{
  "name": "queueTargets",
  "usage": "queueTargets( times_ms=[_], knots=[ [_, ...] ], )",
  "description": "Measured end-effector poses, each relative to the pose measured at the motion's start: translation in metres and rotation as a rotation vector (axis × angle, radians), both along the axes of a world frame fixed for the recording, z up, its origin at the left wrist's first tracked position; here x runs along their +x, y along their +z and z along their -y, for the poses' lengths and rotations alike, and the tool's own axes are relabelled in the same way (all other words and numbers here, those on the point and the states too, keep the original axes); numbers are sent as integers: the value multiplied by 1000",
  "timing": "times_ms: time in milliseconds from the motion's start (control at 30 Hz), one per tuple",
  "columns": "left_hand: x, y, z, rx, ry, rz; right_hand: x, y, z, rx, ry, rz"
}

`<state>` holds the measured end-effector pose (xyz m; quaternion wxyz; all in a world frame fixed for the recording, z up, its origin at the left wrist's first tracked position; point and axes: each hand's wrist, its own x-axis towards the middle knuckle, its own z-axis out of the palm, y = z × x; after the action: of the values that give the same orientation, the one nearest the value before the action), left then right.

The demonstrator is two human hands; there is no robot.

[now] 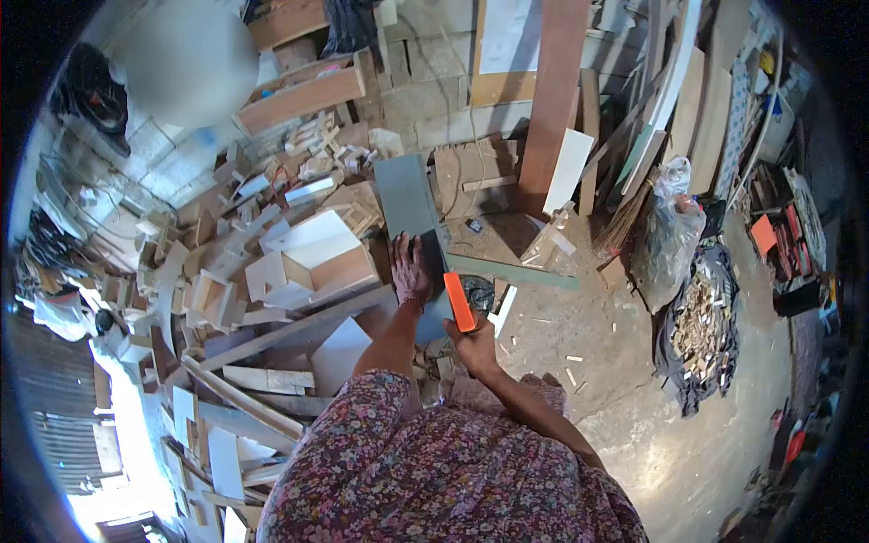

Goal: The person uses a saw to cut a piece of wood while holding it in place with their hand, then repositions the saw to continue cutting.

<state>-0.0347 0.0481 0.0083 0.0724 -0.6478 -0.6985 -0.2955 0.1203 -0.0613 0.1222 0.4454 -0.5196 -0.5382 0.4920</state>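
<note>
Orange coloured the handle (460, 303) that the right hand (473, 347) gripped, fingers closed about its lower end, beside the long grey-green board (405, 192). On that board the left hand (411, 269) lay palm down, fingers extended, near a white-panelled wooden box (342, 269); farther right, wood scraps (706, 328) were piled on dark cloth (671, 351).

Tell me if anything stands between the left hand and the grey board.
Nothing visible does: the left hand lies on the grey board. The orange handle, in the right hand, is off to the right, not between them.
</note>
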Motion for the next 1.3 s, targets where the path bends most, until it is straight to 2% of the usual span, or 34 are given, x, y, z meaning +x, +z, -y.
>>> queueTargets(
  times_ms=[100,200,367,433,567,633,767,800,933,967,1033,1233,1300],
  knots=[
    [7,18,6,-54,12,46,2,6,-2,42,-14,-28],
    [5,7,1,-20,27,-43,2,17,-9,-27,8,-7],
    [7,7,12,-82,-5,-137,6,-10,-22,-37,3,-43],
    [9,-5,22,-91,-35,-270,7,-6,-19,-12,25,1],
    [15,5,25,-193,-20,-141,5,-10,-20,67,-26,-31],
    [13,-4,23,-173,-27,-140,10,-10,-20,-63,-30,-152],
    [9,-4,28,-155,-34,-115,22,7,-7,-134,-9,-122],
    [11,-4,27,-115,-38,-100,29,18,-3,-212,46,-38],
    [10,-2,22,-46,-67,-46,34,19,14,-255,38,-8],
    [9,-3,23,-32,-80,-39,33,15,17,-261,42,-4],
    [10,-3,23,-56,-65,-49,26,3,15,-103,-27,54],
    [9,-9,20,-57,-62,-61,1,-37,-45,-186,-10,-42],
    [8,-11,28,-87,-61,-62,-6,-29,-45,-208,-16,-7]
  ],
)
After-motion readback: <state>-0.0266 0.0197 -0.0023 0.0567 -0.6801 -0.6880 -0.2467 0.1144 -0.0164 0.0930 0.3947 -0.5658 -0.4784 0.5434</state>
